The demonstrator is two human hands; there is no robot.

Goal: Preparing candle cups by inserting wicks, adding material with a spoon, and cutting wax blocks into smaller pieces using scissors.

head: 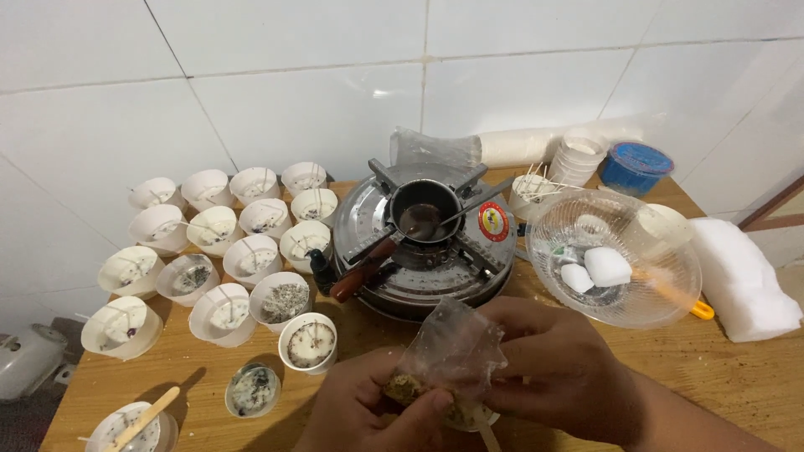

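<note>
Looking down, I see my left hand (368, 410) and right hand (557, 364) close together at the near edge of a wooden table (729, 377), both pinching a small clear plastic bag (452, 347) of dried herbs. Just beyond stands a round metal stove (427, 243) carrying a small pot (423, 213), with white cups (251, 259) clustered to its left.

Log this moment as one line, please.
hands: both holding clear bag of dried herbs | burner: small pot on top | cups: left
</note>
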